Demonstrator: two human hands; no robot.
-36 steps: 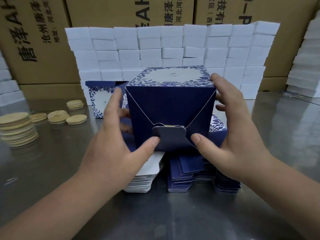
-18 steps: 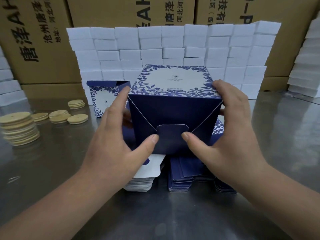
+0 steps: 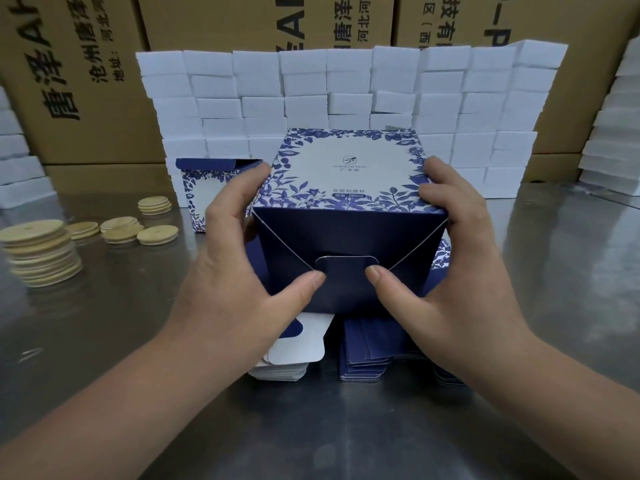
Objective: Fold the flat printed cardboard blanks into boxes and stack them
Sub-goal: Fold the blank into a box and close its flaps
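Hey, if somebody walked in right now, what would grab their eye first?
The blue floral box, dead centre: the left hand and the right hand grip its sides, thumbs pressing the dark tab on its near face. Behind it rises a wall of white blocks, and stacks of wooden discs sit at the left on the metal table.

A shiny steel table (image 3: 104, 341) bore a wall of white blocks (image 3: 346, 81) at its far edge; brown printed cartons (image 3: 86, 64) stood behind it.

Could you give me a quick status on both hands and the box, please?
Left hand and right hand both grip the blue box, thumbs at its locking tab. Flat blanks stacked beneath. Nothing blocking.
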